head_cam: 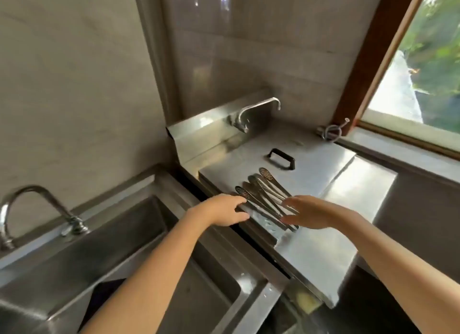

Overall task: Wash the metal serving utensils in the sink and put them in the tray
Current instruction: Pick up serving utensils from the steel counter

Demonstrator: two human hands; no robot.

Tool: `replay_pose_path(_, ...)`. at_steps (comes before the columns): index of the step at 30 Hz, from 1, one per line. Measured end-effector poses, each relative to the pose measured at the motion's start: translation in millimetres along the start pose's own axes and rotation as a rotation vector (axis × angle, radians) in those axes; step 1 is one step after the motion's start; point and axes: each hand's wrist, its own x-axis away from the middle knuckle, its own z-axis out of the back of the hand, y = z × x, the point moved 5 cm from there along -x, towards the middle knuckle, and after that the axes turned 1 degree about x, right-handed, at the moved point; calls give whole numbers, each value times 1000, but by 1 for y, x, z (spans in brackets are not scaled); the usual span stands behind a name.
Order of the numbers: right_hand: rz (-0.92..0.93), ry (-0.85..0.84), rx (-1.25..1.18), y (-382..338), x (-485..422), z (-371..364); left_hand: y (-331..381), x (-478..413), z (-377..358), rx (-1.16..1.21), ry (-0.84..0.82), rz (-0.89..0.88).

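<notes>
Several metal serving utensils, some with perforated heads, lie side by side in a bundle on a flat steel lid with a black handle. My left hand reaches to the bundle's left side, its fingers stretched onto the nearest slotted utensil. My right hand lies over the handle ends from the right, fingers straight and spread. Neither hand is visibly curled round a utensil. The sink basin is at the lower left, below its curved tap.
A second tap sticks out of the steel backsplash behind the lid. A coiled hose fitting sits by the wooden window frame on the right. A dark gap runs between the sink unit and the lidded counter.
</notes>
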Motion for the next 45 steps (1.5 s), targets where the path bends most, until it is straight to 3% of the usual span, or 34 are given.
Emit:
replay_pose_path(11,-192,305,-115,100,-50,-52,39,-118,-89,-227,101,-13)
replay_pose_path(17,-194,348,-153,106,-81,-69,28,-144,-107,-354,151,11)
replay_pose_path(24,-178,430,-77,108,-101,-72,24,-147,-116,-327,209,6)
replay_pose_path(32,-174,530,-155,110,-95,-71,23,-148,-115,-299,193,9)
replay_pose_path(35,-169,561,-198,108,-87,-60,25,-144,-105,-173,238,0)
replay_pose_path(38,-115,610,-243,96,-81,-39,29,-134,-79,91,393,-34)
replay_pose_path(42,15,676,-326,58,-76,-6,18,-111,-34,733,660,84)
replay_pose_path(45,152,698,-368,15,-73,17,0,-94,-2,1268,728,147)
